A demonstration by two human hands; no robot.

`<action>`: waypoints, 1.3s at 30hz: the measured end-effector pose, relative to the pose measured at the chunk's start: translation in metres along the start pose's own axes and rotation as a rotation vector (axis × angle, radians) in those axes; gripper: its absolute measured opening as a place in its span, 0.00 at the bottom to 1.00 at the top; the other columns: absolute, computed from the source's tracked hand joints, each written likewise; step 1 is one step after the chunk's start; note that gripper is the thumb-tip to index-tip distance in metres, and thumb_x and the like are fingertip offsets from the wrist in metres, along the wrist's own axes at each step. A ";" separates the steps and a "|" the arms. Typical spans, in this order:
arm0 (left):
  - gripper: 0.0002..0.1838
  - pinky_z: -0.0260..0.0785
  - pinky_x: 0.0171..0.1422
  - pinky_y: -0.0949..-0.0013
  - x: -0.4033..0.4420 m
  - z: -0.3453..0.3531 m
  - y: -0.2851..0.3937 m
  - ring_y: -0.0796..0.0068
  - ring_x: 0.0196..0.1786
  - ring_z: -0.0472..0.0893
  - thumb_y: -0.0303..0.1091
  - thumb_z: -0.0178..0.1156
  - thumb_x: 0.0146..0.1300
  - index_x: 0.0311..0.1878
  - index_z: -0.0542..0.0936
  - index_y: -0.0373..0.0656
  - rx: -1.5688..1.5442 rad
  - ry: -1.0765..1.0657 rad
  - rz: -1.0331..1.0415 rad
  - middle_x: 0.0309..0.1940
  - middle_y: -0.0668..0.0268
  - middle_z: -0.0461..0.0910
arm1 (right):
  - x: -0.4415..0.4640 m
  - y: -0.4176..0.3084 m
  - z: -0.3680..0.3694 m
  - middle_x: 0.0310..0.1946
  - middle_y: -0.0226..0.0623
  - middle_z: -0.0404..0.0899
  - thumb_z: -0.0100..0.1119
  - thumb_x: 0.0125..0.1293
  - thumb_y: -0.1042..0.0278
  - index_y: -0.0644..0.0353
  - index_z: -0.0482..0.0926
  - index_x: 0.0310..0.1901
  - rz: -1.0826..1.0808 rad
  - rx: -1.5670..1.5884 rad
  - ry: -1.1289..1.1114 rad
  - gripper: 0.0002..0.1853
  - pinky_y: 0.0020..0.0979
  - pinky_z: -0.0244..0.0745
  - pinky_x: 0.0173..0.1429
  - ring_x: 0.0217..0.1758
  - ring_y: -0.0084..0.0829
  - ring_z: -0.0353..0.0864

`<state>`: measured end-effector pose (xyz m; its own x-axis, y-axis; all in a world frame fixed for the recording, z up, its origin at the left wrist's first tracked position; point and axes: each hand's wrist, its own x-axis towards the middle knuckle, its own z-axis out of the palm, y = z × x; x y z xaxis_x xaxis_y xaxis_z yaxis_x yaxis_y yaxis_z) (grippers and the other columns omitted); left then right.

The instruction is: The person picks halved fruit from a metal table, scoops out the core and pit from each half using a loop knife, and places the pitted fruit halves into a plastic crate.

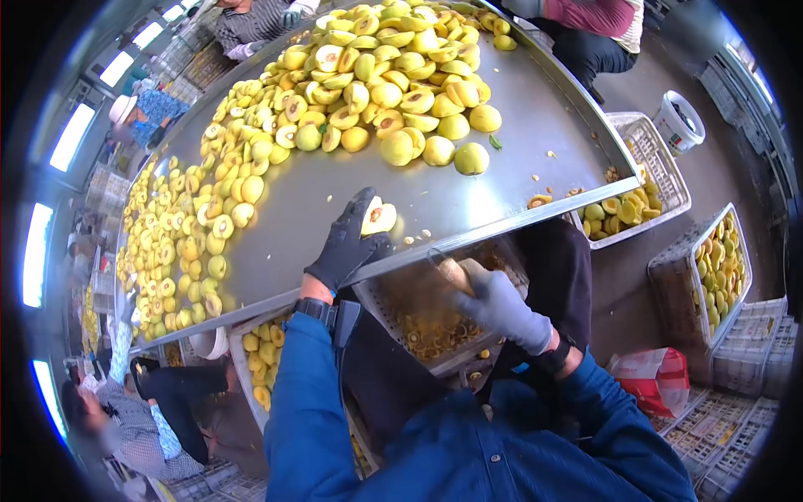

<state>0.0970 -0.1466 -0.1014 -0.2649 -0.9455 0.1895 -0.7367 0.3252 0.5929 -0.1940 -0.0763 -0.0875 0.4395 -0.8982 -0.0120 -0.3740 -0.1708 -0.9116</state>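
Note:
My left hand (345, 243), in a black glove, is closed around a halved yellow peach (379, 217), its cut face turned up with a reddish hollow showing. It rests at the near edge of the metal table (309, 191). Gripped in my right hand (504, 308), in a grey glove, is a pitting knife (456, 274) with a wooden handle and a curved metal end. The knife is just below the table edge, apart from the peach. A big heap of yellow peach halves (393, 75) covers the far and left parts of the table.
Between my knees sits a crate (435, 363) with pits and scraps. Crates of peach halves stand at left (253, 381) and right (674, 192), another (701, 276) farther right. A white bucket (679, 124) and a red-white bag (651, 381) are on the right. Several co-workers surround the table.

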 end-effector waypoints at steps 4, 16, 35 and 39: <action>0.43 0.62 0.71 0.55 -0.007 -0.003 0.006 0.50 0.67 0.71 0.46 0.70 0.55 0.71 0.64 0.40 0.033 0.013 -0.033 0.63 0.47 0.72 | 0.048 -0.028 0.000 0.27 0.52 0.80 0.63 0.63 0.57 0.55 0.73 0.45 -0.187 -0.281 0.154 0.15 0.50 0.74 0.36 0.33 0.57 0.81; 0.33 0.60 0.72 0.52 -0.079 -0.085 -0.146 0.49 0.69 0.67 0.42 0.63 0.63 0.68 0.67 0.41 0.487 0.408 -0.245 0.66 0.49 0.68 | 0.147 -0.041 -0.002 0.26 0.43 0.82 0.61 0.64 0.52 0.50 0.79 0.46 -0.320 -0.722 -0.313 0.14 0.46 0.76 0.35 0.30 0.48 0.83; 0.28 0.54 0.74 0.47 -0.019 -0.120 -0.180 0.46 0.71 0.62 0.46 0.55 0.68 0.69 0.70 0.48 0.352 0.105 -0.079 0.69 0.49 0.63 | 0.165 -0.046 0.010 0.32 0.41 0.84 0.69 0.58 0.52 0.55 0.75 0.56 -0.333 -0.778 -0.245 0.27 0.39 0.79 0.31 0.31 0.43 0.85; 0.29 0.52 0.75 0.49 0.039 -0.129 -0.169 0.48 0.72 0.60 0.45 0.56 0.68 0.71 0.67 0.48 0.460 0.124 -0.003 0.70 0.52 0.62 | 0.148 -0.013 -0.017 0.31 0.44 0.83 0.73 0.54 0.52 0.56 0.75 0.55 -0.243 -0.710 0.015 0.30 0.37 0.80 0.32 0.32 0.45 0.86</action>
<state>0.2920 -0.2406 -0.0934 -0.2065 -0.9325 0.2964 -0.9438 0.2697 0.1911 -0.1384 -0.2143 -0.0707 0.5678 -0.8062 0.1662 -0.7069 -0.5810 -0.4034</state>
